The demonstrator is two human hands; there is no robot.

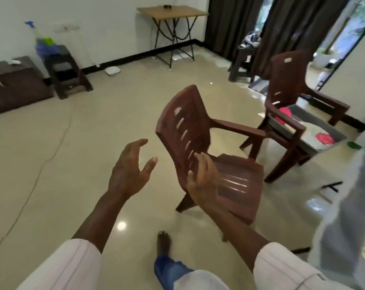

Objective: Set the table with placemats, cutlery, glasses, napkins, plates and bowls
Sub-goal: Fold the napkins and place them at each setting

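A chair (183, 122) stands mid-floor (93, 132), a second chair (288, 76) behind it to the right. A table (177, 12) stands at the far wall. A stool (66, 72) and a cabinet (16, 84) sit left.

Tiled room in daylight, its glossy beige floor (93, 126) shining.
A folding table (173, 11) is standing against the white wall (104, 28), dark curtains (229, 24) are hanging beside a window (361, 17), and a brown chair (183, 122), a second chair (286, 80), a cabinet (12, 84) and a stool (66, 74) are sitting around.

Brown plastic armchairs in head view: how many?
2. The near armchair is at centre, just past the left hand and right hand. The far armchair is at right, near the curtains. Others may sit out of frame.
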